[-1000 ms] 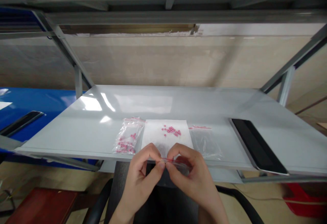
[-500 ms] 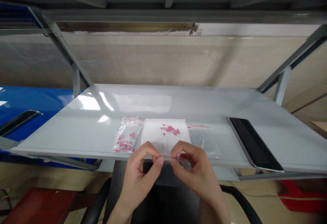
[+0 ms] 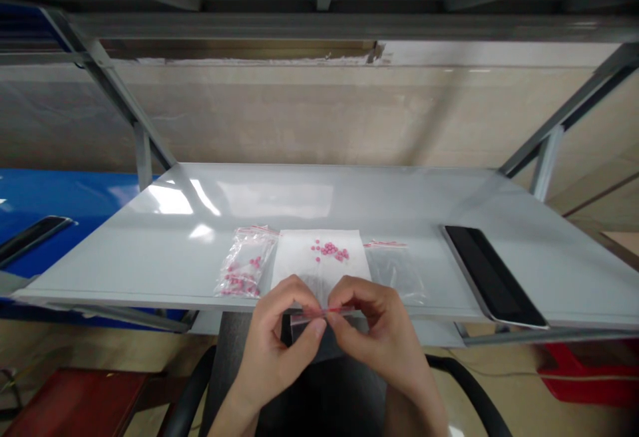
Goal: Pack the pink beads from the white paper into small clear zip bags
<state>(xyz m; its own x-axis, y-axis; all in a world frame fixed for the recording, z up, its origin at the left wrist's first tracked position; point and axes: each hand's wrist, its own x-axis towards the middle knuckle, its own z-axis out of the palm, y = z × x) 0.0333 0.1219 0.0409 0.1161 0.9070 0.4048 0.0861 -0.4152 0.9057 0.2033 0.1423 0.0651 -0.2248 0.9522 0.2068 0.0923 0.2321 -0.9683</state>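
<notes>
Both hands pinch a small zip bag [image 3: 325, 310] at the near edge of the worktop [image 3: 399, 197].
A white sheet [image 3: 299, 261] keeps loose pink beads [image 3: 330, 249] together, with a filled bag [image 3: 244, 267] left and empty bags [image 3: 397, 271] right, all within easy reach. Left hand [image 3: 274, 344] and right hand [image 3: 384, 337] meet knuckles-up, fingers closed on the bag's red strip, likely working its seal.

l hand [image 3: 272, 340] & r hand [image 3: 377, 334], fingertips pinched together
</notes>
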